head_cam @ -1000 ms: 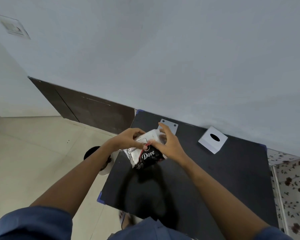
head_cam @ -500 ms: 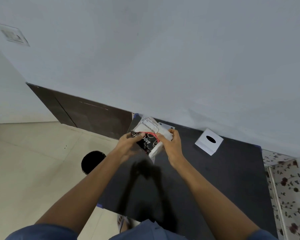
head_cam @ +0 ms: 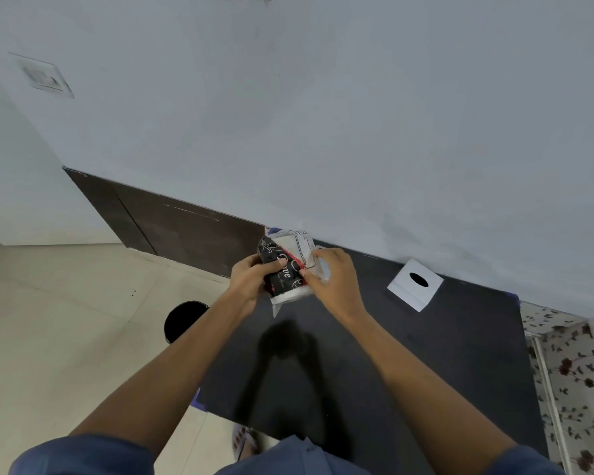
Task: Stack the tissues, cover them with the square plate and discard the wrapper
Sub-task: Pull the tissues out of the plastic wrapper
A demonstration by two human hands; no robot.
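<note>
A pack of white tissues in a black, red and white printed wrapper [head_cam: 287, 274] is held up above the far left part of the black table [head_cam: 408, 365]. My left hand [head_cam: 251, 274] grips the pack's left side, thumb across the print. My right hand [head_cam: 333, 279] pinches its right side. The white square plate [head_cam: 415, 284], with a dark oval hole in its top, lies on the table at the far right, by the wall. A small white object behind my right hand is mostly hidden.
A round black bin [head_cam: 182, 320] stands on the tiled floor left of the table. The grey wall [head_cam: 357, 132] runs along the table's far edge. A floral surface [head_cam: 576, 382] borders the table on the right.
The pack has been turned over between both hands, from printed side facing down-left to raised with its clear end up. The view has tilted upward slightly.
</note>
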